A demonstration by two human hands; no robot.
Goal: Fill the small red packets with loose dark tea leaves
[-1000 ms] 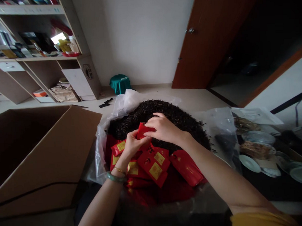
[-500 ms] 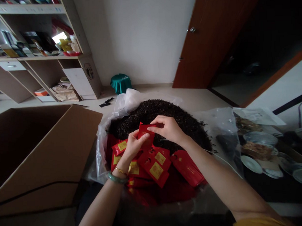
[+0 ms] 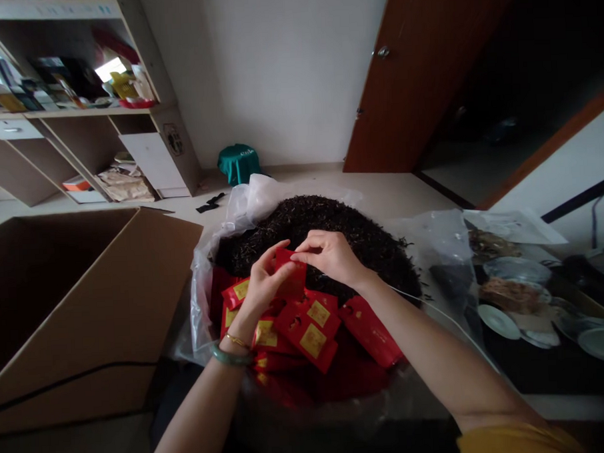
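A small red packet is held upright over a heap of dark, dry leaves that look like tea. My right hand pinches its top edge between thumb and fingers. From the left, my left hand holds the packet's side, its thumb in front and its index finger raised off the top; its other fingers are hidden. Below my hands lie several red packets with gold labels, and a stack of plain-backed red packets lies to the right. A clear plastic bag surrounds leaves and packets.
At the left stands an open cardboard box. Plates and a clear bowl sit on a dark surface at the right. A green-covered stool stands by the wall, beside shelving. A brown door is at the back.
My left index finger has lifted away from the packet's top corner and spread from the thumb. My right hand keeps its pinch at the top edge. The view has shifted slightly.
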